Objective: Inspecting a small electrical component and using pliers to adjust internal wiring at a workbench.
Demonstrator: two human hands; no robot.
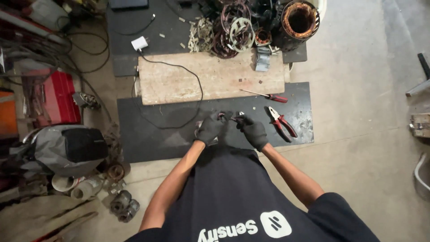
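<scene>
Black-gloved left hand (210,127) and right hand (253,131) pinch a small dark wire piece (233,118) between them above the black rubber mat (148,134); red-handled pliers (281,123) lie right of the grip, so tension looks best kept even.

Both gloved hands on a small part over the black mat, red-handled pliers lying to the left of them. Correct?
Not quite. In the head view the pliers lie to the right of the hands, beside the right hand, not the left. The rest holds: the left hand and right hand, both in black gloves, meet on a small part over the black mat.
</scene>
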